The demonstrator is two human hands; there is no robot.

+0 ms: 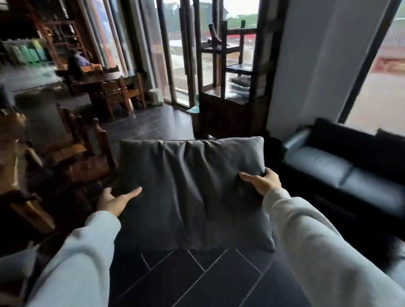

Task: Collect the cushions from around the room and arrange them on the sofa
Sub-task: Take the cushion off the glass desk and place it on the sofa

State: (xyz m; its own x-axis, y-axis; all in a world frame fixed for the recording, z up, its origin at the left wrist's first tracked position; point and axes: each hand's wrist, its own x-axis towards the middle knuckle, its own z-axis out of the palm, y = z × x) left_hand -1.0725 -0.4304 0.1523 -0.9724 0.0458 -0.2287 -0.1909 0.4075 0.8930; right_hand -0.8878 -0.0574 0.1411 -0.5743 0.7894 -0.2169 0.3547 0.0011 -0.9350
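Gripping a grey cushion by its sides — both hands, left and right — black sofa nearby.

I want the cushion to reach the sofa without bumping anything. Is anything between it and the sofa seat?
Nothing visible blocks it. The grey cushion, held by the left hand and right hand, has only bare tiled floor between it and the black sofa to its right.

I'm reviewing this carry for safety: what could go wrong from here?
The grey cushion, held up by the left hand and right hand, hides the tiled floor just ahead, so a trip seems possible. Wooden chairs stand close on the left and could catch it on the way to the black sofa.
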